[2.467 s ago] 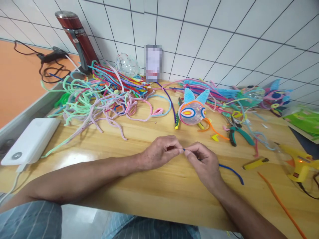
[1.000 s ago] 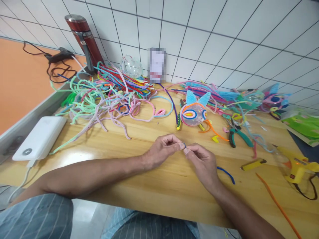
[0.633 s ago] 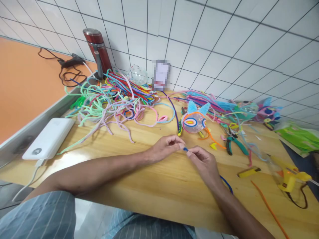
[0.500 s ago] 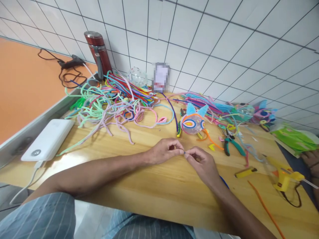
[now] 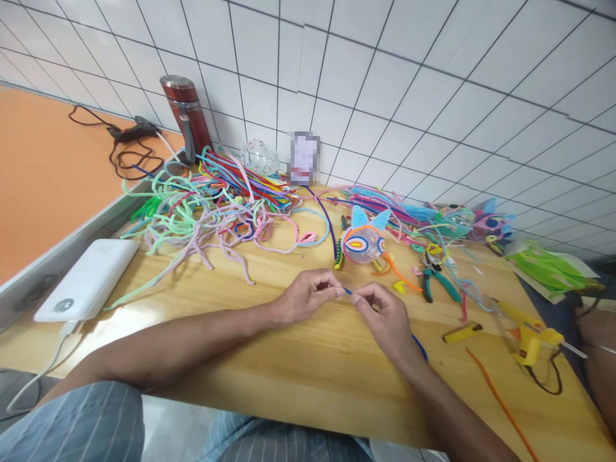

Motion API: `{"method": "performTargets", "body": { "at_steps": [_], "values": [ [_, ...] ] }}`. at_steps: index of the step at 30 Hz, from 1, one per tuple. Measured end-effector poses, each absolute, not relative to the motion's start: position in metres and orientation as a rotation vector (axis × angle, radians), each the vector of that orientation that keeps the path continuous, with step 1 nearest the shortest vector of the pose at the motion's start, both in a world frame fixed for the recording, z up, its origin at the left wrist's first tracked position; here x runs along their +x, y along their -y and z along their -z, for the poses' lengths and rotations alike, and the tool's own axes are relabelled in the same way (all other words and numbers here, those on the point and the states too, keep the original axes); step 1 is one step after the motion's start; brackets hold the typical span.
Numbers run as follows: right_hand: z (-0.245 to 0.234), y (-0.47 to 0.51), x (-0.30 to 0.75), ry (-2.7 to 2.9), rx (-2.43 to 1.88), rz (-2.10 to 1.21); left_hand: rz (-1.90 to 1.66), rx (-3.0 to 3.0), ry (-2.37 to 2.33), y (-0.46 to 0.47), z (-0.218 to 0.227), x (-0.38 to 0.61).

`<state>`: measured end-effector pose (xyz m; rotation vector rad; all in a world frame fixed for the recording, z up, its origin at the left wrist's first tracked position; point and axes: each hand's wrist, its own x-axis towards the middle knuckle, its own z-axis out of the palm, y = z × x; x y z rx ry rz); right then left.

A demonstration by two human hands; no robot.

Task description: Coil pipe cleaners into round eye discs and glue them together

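My left hand [image 5: 305, 296] and my right hand [image 5: 382, 316] meet over the middle of the wooden table [image 5: 298, 372], fingertips pinched together. Both are closed on a thin blue pipe cleaner [image 5: 419, 346]; a short bit shows between the fingertips and its tail curves out behind my right wrist. A clear ball fish with blue fins and an orange-ringed eye [image 5: 363, 242] lies just beyond my hands.
A tangle of coloured pipe cleaners [image 5: 202, 205] covers the far left. A white power bank [image 5: 86, 279] lies at left, a red flask [image 5: 185, 115] by the wall. Green pliers [image 5: 436, 285], a yellow glue gun [image 5: 527, 330] and an orange pipe cleaner [image 5: 500, 404] lie right. Another person's arm [image 5: 597, 359] shows at the right edge.
My hands stay pinched on the blue pipe cleaner; less of its tail shows behind my right hand. The view has tilted up and swung right, bringing another person's arm into view.
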<state>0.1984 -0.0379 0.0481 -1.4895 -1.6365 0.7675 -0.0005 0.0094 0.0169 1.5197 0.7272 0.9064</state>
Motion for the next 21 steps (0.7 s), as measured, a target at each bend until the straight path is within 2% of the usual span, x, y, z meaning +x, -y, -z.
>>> {"method": "performTargets", "body": {
  "at_steps": [6, 12, 17, 21],
  "values": [
    [-0.026, 0.043, 0.168, 1.26, -1.414, -1.038, -0.962, 1.179, -0.773, -0.001, -0.02, 0.005],
    [-0.021, 0.042, 0.17, 1.243, -1.415, -1.125, -0.852, 1.04, -0.779, -0.009, -0.012, 0.005],
    [-0.022, 0.044, 0.186, 1.421, -1.476, -1.035, -0.72, 1.29, -0.768, -0.022, -0.014, -0.003],
    [-0.02, 0.048, 0.191, 1.619, -1.484, -0.827, -0.664, 1.434, -0.745, -0.022, -0.011, -0.004]
  ]
}}
